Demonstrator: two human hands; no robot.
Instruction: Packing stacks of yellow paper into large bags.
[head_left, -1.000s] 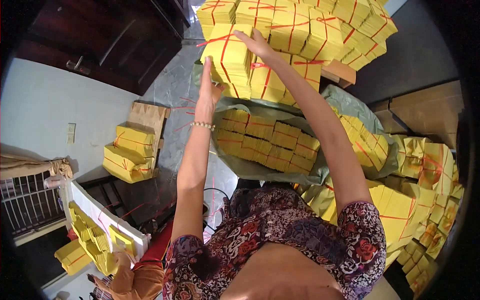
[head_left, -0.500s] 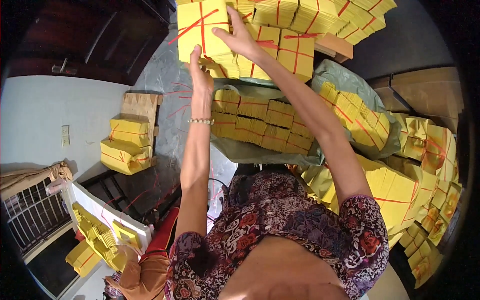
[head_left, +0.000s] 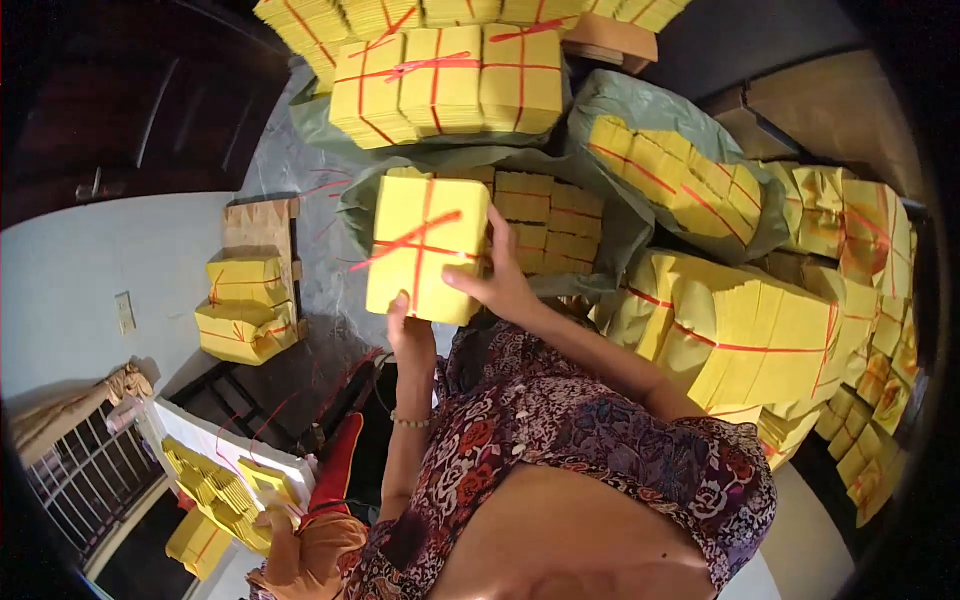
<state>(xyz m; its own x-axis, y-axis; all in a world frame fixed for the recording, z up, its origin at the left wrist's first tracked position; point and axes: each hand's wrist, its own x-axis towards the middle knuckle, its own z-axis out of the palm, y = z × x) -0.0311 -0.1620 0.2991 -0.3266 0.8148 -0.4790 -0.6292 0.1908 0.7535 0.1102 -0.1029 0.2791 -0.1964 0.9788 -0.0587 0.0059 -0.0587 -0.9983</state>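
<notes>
A bundle of yellow paper sheets [head_left: 405,275], tied crosswise with red ribbon, is held in front of me. My left hand [head_left: 410,338] grips its near edge from below, thumb on top. On the right side, my right hand [head_left: 508,278] wraps round the bundle with its thumb laid over the top face. Below the bundle is an open green plastic sack [head_left: 630,215] packed with rows of similar tied bundles [head_left: 550,210]; the held bundle hides its left part.
Beyond the sack stand stacked yellow bundles [head_left: 440,85]. More fill another sack [head_left: 765,210] and piles [head_left: 770,330] at the right. Two bundles [head_left: 240,330] sit near a wooden board at the left. Lower left, another person's hand [head_left: 275,515] is by yellow paper on a white table.
Both hands have drawn the yellow bundle back from the far stack toward my body, over the open sack. My view has shifted, and the far stack's front row is now uncovered.
</notes>
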